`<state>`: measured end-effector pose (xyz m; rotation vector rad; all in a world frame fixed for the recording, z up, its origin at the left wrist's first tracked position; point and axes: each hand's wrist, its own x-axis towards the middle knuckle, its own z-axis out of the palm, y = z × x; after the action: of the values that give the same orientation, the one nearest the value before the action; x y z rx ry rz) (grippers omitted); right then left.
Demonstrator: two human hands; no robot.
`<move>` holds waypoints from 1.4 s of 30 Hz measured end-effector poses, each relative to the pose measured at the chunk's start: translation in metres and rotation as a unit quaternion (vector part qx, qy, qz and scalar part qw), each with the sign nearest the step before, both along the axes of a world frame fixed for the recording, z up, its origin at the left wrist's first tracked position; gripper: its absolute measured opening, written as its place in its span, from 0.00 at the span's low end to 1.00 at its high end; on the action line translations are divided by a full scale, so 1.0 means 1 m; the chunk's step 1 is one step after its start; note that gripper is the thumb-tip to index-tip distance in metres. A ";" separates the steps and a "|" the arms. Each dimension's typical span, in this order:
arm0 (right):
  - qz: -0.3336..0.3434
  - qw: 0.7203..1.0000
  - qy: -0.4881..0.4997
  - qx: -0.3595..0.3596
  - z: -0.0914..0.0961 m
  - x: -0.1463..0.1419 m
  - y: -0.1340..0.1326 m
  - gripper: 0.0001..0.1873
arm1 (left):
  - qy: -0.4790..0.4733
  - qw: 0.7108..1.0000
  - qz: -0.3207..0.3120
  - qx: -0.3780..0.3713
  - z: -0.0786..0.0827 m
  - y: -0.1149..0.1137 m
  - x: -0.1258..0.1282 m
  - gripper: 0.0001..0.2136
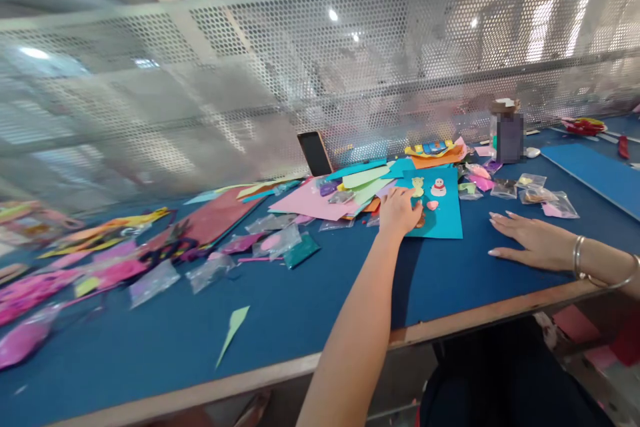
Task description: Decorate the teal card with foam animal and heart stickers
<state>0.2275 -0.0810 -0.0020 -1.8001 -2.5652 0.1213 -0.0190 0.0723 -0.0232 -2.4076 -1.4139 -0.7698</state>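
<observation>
A bright blue paper sheet [445, 223] lies on the table with a yellow animal figure [417, 185], a snowman [438, 187] and a pink shape [433, 205] on it. My left hand [399, 212] rests palm down over the sheet's left side, thumb apart from the fingers. A small brown piece [421, 220] shows beside that thumb, partly covered. To the right of the sheet, my right hand [533, 240] lies flat on the blue tabletop, fingers spread, with silver bangles at the wrist. It holds nothing.
Coloured papers [320, 199] are heaped left of the sheet, before a leaning phone [315, 152]. Small plastic packets [550, 197] lie behind my right hand. Scissors [170, 247] and more packets spread leftward. A perforated metal screen [300, 80] borders the table's back.
</observation>
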 end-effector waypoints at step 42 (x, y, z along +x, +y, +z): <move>0.029 0.997 0.076 0.019 -0.007 -0.036 -0.020 0.42 | -0.040 0.997 -0.060 0.038 -0.003 0.006 -0.002 0.11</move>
<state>0.1915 -0.1011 -0.0087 -1.6367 -2.4975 0.1990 -0.0210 0.0784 -0.0263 -2.4463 -1.2534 -0.9402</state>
